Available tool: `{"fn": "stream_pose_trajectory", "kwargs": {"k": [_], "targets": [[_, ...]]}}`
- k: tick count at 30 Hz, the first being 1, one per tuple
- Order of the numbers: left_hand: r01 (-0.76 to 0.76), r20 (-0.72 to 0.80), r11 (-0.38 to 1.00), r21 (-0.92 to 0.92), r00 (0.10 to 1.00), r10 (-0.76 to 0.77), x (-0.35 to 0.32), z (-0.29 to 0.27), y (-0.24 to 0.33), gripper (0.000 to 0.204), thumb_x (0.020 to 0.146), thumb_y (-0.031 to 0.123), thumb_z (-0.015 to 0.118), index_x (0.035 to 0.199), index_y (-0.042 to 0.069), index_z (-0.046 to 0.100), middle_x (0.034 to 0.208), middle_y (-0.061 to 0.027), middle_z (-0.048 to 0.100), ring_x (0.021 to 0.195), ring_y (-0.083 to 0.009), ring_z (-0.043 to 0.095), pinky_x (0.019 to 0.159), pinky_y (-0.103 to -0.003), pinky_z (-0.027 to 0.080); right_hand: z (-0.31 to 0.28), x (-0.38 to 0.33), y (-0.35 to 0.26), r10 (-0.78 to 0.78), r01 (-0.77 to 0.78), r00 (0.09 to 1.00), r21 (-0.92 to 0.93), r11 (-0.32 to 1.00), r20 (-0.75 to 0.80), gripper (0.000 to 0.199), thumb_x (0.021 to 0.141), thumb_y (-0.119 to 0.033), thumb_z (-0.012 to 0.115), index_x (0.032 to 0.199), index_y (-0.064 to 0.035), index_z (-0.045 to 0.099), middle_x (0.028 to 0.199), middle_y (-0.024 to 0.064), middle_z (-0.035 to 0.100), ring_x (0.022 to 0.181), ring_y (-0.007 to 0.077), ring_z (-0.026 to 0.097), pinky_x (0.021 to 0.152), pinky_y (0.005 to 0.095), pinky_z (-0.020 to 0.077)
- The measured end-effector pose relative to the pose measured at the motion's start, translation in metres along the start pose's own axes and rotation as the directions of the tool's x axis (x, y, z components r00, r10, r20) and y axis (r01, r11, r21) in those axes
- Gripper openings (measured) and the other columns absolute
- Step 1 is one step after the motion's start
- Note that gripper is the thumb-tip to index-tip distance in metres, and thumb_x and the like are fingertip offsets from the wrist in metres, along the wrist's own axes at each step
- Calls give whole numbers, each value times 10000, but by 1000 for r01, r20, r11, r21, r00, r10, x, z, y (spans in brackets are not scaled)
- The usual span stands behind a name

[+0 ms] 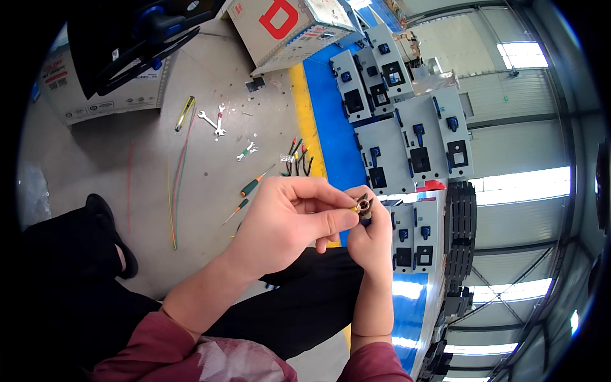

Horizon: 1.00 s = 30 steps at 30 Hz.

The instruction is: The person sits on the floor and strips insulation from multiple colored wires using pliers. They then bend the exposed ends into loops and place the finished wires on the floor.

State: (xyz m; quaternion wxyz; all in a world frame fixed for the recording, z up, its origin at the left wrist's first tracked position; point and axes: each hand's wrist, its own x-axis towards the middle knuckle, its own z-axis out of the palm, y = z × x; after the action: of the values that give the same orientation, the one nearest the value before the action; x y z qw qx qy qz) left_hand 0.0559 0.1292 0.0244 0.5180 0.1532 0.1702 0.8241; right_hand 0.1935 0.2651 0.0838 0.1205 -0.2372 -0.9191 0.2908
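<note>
Between the thumb and forefinger of my left hand (280, 213) is a small ring terminal (363, 205) with a copper-coloured ring and a bit of yellow at its stem. My right hand (371, 235) is closed round pliers (365, 215), of which only dark metal jaws and a little blue show. The ring lies against or just in front of the jaws; I cannot tell whether they grip it. Both hands meet above my dark trouser leg (299, 305). Most of the pliers is hidden by my right fingers.
On the grey floor lie screwdrivers (254, 183), wrenches (216, 121), a yellow utility knife (185, 113), long coloured wires (180, 172) and short black cables (298, 159). Cartons (280, 38) stand beyond. Grey cabinets (407, 149) line the right, past a yellow floor stripe (305, 111).
</note>
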Motion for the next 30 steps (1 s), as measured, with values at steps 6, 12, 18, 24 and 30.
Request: {"fn": "stream_pose_trajectory", "kwargs": {"k": [6, 12, 18, 24, 30], "targets": [[-25, -19, 1000, -12, 1000, 25, 5, -4, -4, 108, 883, -98, 765, 985, -93, 733, 846, -101, 681, 659, -147, 678, 514, -250, 526, -3, 4, 1, -28, 28, 1000, -22, 999, 13, 411, 748, 251, 421, 1014, 12, 622, 932, 122, 638, 845, 240, 655, 750, 308, 538], [-39, -34, 999, -8, 999, 39, 8, -3, -6, 108, 879, -112, 765, 978, -92, 726, 840, -100, 677, 661, -146, 680, 513, -245, 526, -2, 7, 3, -95, 92, 995, -125, 988, -16, 412, 685, 242, 463, 993, 11, 611, 926, 151, 606, 843, 334, 624, 766, 344, 517], [-11, -22, 1000, 10, 1000, 11, 6, 0, -7, 84, 903, -95, 761, 975, -91, 717, 845, -97, 678, 660, -141, 684, 523, -244, 537, 3, 7, 1, -208, 141, 963, -337, 931, -170, 392, 635, 215, 530, 960, -1, 574, 940, 153, 563, 844, 359, 585, 761, 392, 504], [16, 7, 1000, 9, 1000, -16, -2, 7, -3, 79, 917, -83, 758, 984, -92, 716, 834, -90, 674, 676, -141, 692, 557, -244, 558, 3, 4, 5, -328, 179, 907, -464, 868, -265, 350, 647, 153, 638, 934, -23, 539, 921, 141, 525, 811, 348, 548, 703, 402, 459], [-57, 47, 996, 63, 997, 54, -11, 12, -4, 89, 909, -97, 761, 989, -96, 722, 874, -96, 661, 715, -154, 701, 595, -253, 576, 4, -2, 9, -450, 185, 802, -554, 812, -391, 344, 675, 75, 729, 909, -44, 508, 910, 131, 509, 801, 318, 523, 674, 380, 425]]}}
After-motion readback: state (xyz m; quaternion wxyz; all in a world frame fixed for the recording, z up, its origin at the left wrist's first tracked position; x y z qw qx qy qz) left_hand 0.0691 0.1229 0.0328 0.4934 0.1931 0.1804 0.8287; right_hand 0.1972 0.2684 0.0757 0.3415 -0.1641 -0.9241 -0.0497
